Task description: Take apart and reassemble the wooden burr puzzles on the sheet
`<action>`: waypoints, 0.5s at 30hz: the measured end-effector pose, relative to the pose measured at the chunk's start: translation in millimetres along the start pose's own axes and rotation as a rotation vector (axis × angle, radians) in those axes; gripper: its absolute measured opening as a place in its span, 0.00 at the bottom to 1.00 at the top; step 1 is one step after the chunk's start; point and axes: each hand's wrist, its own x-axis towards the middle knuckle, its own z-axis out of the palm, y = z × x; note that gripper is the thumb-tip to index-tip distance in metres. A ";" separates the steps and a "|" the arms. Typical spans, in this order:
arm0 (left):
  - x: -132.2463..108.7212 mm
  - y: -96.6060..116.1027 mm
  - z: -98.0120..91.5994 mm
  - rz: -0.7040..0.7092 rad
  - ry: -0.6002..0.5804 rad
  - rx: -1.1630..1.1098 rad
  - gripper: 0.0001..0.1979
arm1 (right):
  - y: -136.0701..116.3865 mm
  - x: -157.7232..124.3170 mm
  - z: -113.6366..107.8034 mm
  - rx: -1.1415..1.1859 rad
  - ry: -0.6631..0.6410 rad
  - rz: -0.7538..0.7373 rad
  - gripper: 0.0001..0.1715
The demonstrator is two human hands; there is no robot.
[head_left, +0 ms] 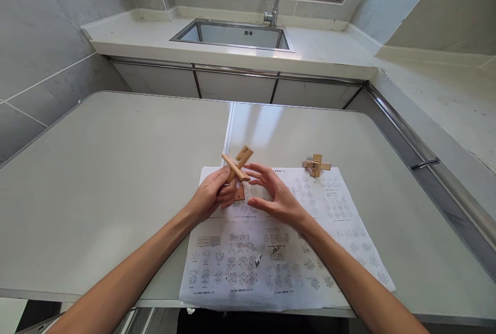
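Note:
My left hand [217,188] is closed around crossed wooden puzzle pieces [243,157], held above the top part of a printed instruction sheet [259,251]. One flat piece points up and to the right; a slimmer one lies across it. A reddish-brown piece with a dark mark [240,192] shows beside the left fingers; whether it is held or lies on the paper I cannot tell. Just right of these pieces, my right hand [273,192] has its fingers curved apart with nothing between them. An interlocked wooden puzzle [316,165] marked "2" sits at the sheet's top right edge.
The sheet lies on a pale folding table [96,194] with a seam down its middle, and has small torn spots. Beyond stand a counter [135,40] with a steel sink [232,45] and a faucet [273,14]. Another counter [445,91] runs along the right.

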 end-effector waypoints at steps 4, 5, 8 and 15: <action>3.2 2.3 0.8 0.130 0.243 -0.035 0.19 | 6.0 -1.9 5.6 -0.421 -0.021 -0.149 0.29; 3.6 2.7 1.1 0.143 0.271 -0.047 0.18 | 7.6 -2.2 6.9 -0.483 -0.046 -0.187 0.27; 3.9 2.5 2.1 0.153 0.301 -0.059 0.17 | 10.9 -2.5 9.0 -0.614 -0.096 -0.261 0.22; 2.9 -3.4 2.4 0.195 0.274 0.161 0.19 | 5.5 -2.7 7.5 -0.814 -0.052 -0.276 0.21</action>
